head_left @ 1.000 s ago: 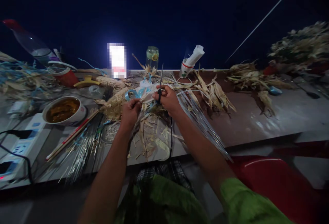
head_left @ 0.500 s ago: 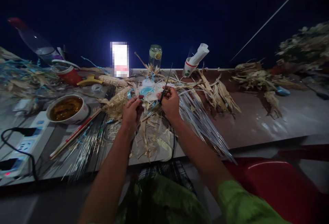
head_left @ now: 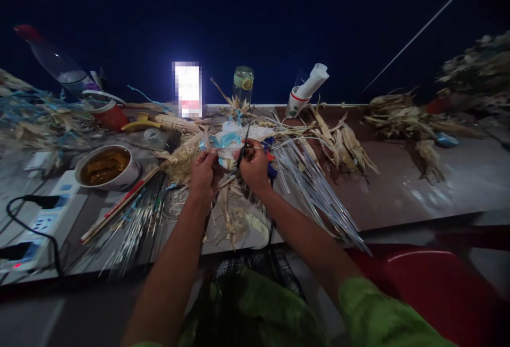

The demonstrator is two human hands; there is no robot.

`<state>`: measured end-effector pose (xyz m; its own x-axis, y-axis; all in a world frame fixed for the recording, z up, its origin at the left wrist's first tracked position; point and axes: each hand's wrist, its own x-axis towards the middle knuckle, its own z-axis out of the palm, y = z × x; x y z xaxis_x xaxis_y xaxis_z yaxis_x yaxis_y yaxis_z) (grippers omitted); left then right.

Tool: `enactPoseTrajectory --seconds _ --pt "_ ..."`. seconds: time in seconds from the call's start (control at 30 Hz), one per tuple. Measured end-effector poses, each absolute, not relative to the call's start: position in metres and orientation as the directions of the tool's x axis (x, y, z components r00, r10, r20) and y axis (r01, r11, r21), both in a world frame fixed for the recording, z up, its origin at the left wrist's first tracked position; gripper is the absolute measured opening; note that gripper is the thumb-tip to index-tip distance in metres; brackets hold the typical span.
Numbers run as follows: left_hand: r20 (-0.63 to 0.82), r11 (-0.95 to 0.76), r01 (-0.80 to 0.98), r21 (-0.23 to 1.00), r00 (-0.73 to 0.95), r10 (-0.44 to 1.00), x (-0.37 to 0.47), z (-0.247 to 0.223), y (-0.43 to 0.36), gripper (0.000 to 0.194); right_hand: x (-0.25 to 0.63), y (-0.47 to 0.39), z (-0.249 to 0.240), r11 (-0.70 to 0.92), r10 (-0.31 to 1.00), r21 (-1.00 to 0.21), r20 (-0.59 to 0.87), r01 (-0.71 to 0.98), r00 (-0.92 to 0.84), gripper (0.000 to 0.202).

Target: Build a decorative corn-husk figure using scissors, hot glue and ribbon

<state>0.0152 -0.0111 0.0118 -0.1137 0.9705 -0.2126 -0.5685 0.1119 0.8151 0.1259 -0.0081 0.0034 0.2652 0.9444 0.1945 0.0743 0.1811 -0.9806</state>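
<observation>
My left hand [head_left: 203,174] is closed in a pinch on a pale strip of corn husk [head_left: 205,138], which sticks up from the fingertips. Close beside it, my right hand [head_left: 255,167] grips black-handled scissors [head_left: 241,151], blades pointing up and away. Just beyond the fingers lie light blue and white scraps [head_left: 229,140]. A blue tool with an orange part, which looks like a glue gun [head_left: 272,163], lies right of my right hand, partly hidden. Husk scraps [head_left: 235,219] litter the table below both hands.
Clear glue sticks [head_left: 319,193] and dried husks [head_left: 342,147] spread to the right. Leftward are thin metal wires [head_left: 137,227], a bowl of brown liquid [head_left: 133,169], corn cobs [head_left: 179,124] and a power strip [head_left: 48,222]. Behind stand a lit screen [head_left: 188,89], a jar [head_left: 243,84] and a paper cup [head_left: 295,103].
My right hand with the scissors has moved left, closer to my left hand. The blue tool now shows beside it. My left hand stays nearly in place.
</observation>
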Motion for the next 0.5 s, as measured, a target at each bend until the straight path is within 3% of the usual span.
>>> enactPoseTrajectory --seconds 0.33,0.5 --pt "-0.007 -0.111 -0.342 0.933 -0.324 0.946 0.011 0.0 -0.006 0.023 0.139 -0.018 0.005 0.212 0.97 -0.899 0.241 0.383 0.027 0.045" --pt "0.02 -0.142 -0.248 0.958 -0.438 0.899 -0.001 -0.008 0.002 0.021 0.167 -0.018 0.02 0.241 0.97 -0.811 0.176 0.534 -0.169 0.042"
